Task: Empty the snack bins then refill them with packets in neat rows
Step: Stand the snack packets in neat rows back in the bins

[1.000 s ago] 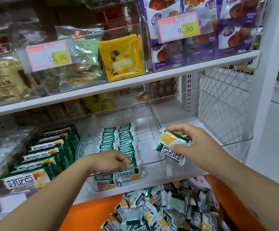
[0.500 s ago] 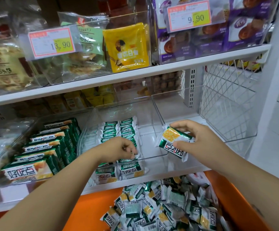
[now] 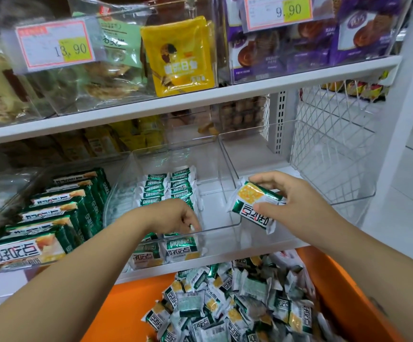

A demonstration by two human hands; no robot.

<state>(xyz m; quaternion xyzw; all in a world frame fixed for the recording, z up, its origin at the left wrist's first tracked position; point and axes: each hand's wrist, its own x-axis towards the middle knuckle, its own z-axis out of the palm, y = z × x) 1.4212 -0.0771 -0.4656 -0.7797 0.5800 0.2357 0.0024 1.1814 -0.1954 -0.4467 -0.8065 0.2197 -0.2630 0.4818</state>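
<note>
**Row by row, a snack bin fills up again**

Nearest the camera, at 6 o'clock, an orange crate (image 3: 348, 302) holds a heap of loose packets (image 3: 237, 307) in green and white, waiting for their turn. Above it, the person's left hand (image 3: 178, 218) reaches into the clear bin (image 3: 215, 228) at centre frame, fingers bent down onto the near end of the rows (image 3: 168, 191); whether they pinch a packet or only press it cannot be told. At 3 o'clock from that hand, the right hand (image 3: 291, 203) pinches one packet (image 3: 254, 206) between thumb and curled fingers, tilted just above the bin's right wall.

The step in hand looks to be seating packets at the front of two rows that run back toward 12 o'clock. Done well, the left hand would brace the row so it does not topple, while the right sets its packet upright, label matching its neighbours, tight against the last one. The strip at the bin's right is bare.

At 9 o'clock stand boxed packs (image 3: 52, 218); farther, at 12 o'clock, the upper shelf (image 3: 200, 95) carries other snacks.
</note>
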